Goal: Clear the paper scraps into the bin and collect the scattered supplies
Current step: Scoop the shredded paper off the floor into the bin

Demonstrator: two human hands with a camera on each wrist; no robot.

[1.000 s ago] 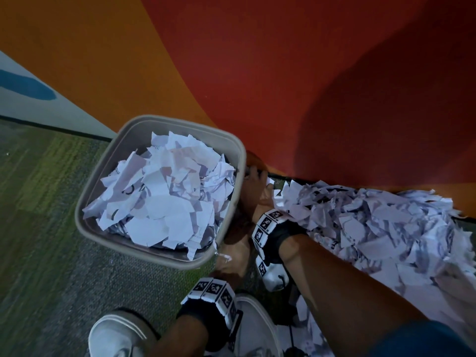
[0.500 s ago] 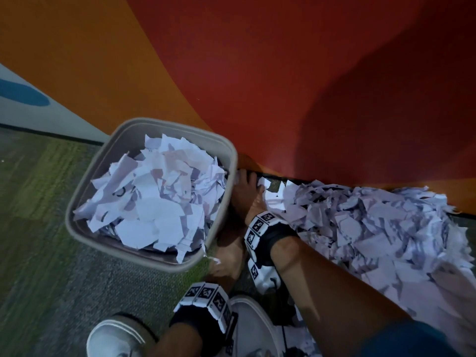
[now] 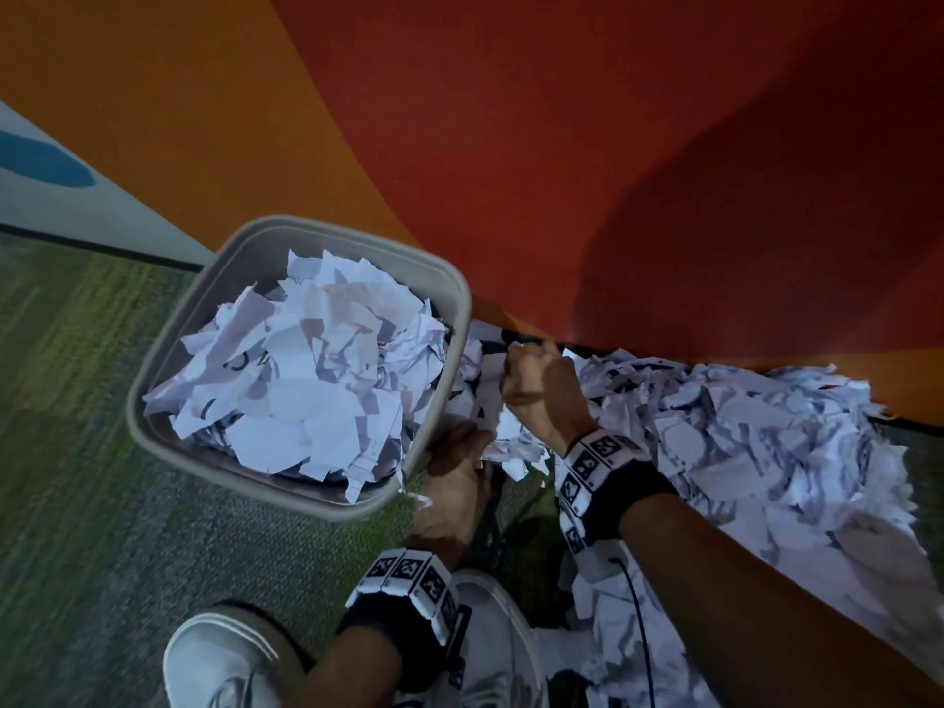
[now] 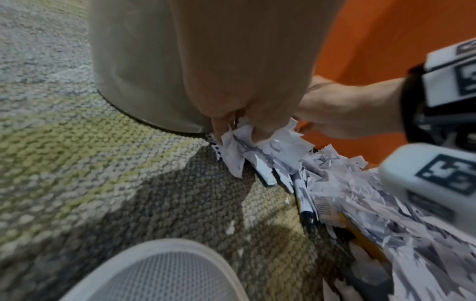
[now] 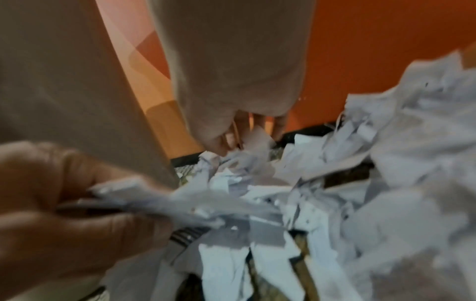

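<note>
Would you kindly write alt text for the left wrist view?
The left hand grips a bunch of paper scraps beside the base of a beige bin on carpet. More scraps, a black marker among them, trail toward the right hand.

Carpet (image 3: 102, 503) bears bin (image 3: 168, 350); scraps (image 3: 740, 452); seemingly marker (image 4: 305, 205).

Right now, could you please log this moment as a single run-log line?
left hand: grips paper scraps | right hand: gathers scraps beside bin | bin: heaped full | marker: in floor pile
</note>
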